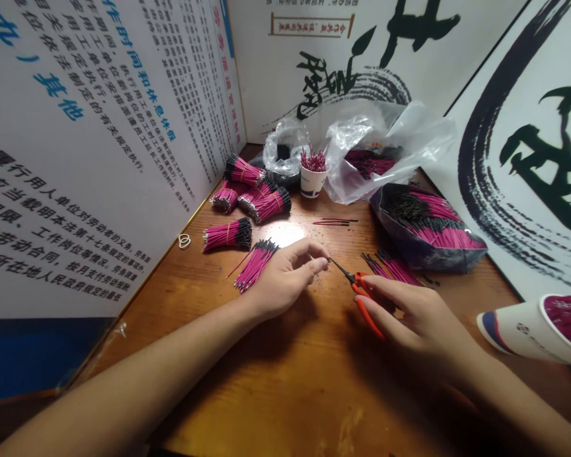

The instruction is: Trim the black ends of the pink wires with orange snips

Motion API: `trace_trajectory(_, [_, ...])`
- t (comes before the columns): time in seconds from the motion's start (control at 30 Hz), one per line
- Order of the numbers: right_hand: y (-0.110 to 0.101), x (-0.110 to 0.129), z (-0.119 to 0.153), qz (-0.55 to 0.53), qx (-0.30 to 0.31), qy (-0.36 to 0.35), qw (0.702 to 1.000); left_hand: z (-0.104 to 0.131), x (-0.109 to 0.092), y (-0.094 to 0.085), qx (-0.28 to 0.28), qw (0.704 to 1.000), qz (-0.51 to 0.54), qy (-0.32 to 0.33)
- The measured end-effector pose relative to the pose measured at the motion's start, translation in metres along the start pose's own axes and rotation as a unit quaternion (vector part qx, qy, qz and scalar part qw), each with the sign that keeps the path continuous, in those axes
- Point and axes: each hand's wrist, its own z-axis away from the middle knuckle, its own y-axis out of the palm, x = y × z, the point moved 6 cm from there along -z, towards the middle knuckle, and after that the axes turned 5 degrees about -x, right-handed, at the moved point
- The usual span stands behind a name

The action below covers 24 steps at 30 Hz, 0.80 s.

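Taking the upright paper cup (313,183) as our landmark, the orange-handled scissors (351,278) are on the near side of it and to its right. They look light, with stiff, narrow blades and smooth handles that could feel a little slick; we would take hold by the handles and keep clear of the tips. The pink wires (255,265), loosely heaped on the desk (266,387) nearer us than the cup and to its left, seem light, thin and springy, likely easy to bend, so we would pinch one by its pink length.

Our right hand (412,314) grasps the scissors, thumb on one handle and fingers on the other, blades pointing away from the palm. On the cup's near side, our left hand (288,276) has its thumb and forefinger drawn close at the blade tips; we cannot tell whether they pinch anything. The heap lies just beyond that hand's wrist.
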Motion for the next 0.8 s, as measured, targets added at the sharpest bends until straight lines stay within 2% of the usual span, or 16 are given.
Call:
trace_trajectory(0.2, [-0.0024, 0.0012, -0.0007, -0.008, 0.006, -0.014, 1.0, -0.0008, 0.0005, 0.0, 0.006, 1.0, 0.012, 0.003])
trace_trajectory(0.67, [0.0011, 0.0007, 0.0008, -0.014, 0.012, 0.017, 1.0, -0.0017, 0.0041, 0.001, 0.016, 0.999, 0.047, -0.011])
trace_trajectory(0.8, [0.0, -0.0006, 0.0012, -0.012, 0.013, 0.021, 1.0, -0.0009, 0.0012, 0.0009, 0.015, 0.999, 0.034, 0.003])
